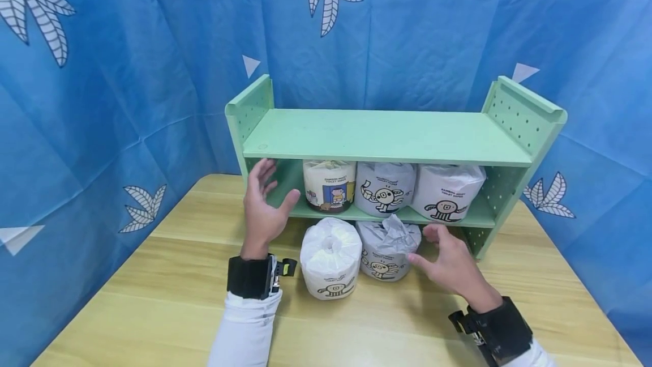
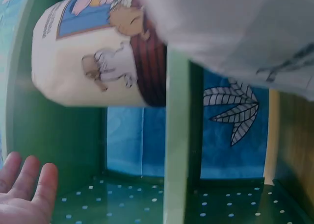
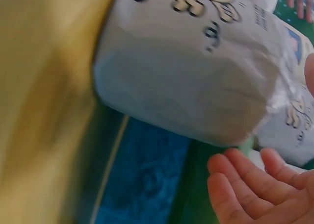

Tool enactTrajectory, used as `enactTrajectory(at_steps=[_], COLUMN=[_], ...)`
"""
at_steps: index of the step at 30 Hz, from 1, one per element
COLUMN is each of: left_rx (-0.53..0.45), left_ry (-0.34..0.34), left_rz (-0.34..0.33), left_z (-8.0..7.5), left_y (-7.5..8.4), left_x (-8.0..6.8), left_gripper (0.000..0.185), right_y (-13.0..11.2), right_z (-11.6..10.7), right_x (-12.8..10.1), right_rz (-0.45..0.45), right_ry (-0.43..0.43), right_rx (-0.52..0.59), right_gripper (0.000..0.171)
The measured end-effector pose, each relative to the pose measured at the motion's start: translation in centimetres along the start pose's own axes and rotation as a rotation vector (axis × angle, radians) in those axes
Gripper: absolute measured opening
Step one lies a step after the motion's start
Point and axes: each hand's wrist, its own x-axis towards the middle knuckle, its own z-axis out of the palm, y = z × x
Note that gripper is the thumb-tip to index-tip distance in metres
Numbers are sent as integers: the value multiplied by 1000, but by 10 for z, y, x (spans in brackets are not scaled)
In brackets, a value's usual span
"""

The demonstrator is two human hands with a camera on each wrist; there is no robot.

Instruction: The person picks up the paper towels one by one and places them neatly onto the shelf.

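Observation:
My left hand (image 1: 265, 208) is raised at the left end of the green shelf (image 1: 387, 135), fingers spread and holding nothing. In the left wrist view its fingers (image 2: 43, 187) stand apart from a toilet paper roll with a cartoon print (image 2: 64, 72). Beside a grey-white wrapped toilet paper roll (image 1: 384, 265) on the table is my right hand (image 1: 450, 262), loosely bent, its thumb close to the wrapper. I cannot tell whether it touches. Left of that roll stands a white wrapped roll (image 1: 328, 268).
The lower board of the shelf carries the cartoon-print roll (image 1: 329, 186), a grey-white roll (image 1: 384, 188) and a tilted white roll (image 1: 448, 192). Both rolls on the wooden table (image 1: 178, 276) stand before the shelf. A blue cloth (image 1: 428, 33) hangs behind.

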Motion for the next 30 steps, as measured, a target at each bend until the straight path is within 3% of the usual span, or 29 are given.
enactTrajectory(at_steps=[1, 5, 8, 13, 19, 22, 30], left_rx=[-10, -10, 40, 161, 177, 179, 233], left_ry=[30, 177, 293, 419, 358, 319, 309], left_rz=[5, 26, 31, -47, -239, -294, -253], left_z=[-2, -6, -9, -17, -21, -22, -21], left_y=[1, -20, -30, -38, -52, -60, -69], left_x=[0, 1, 2, 3, 4, 4, 7], left_gripper=[84, 72, 68, 67, 67, 64, 41], right_y=[1, 5, 8, 9, 7, 7, 7], right_z=[3, 12, 19, 29, 38, 41, 45], right_x=[0, 0, 0, 3, 8, 10, 17], right_rz=[12, 61, 93, 156, 194, 212, 240], right_ry=[-17, -75, -108, -146, -141, -142, -135], right_rx=[1, 8, 10, 49, 146, 183, 255], right_gripper=[66, 85, 98, 110, 108, 107, 108])
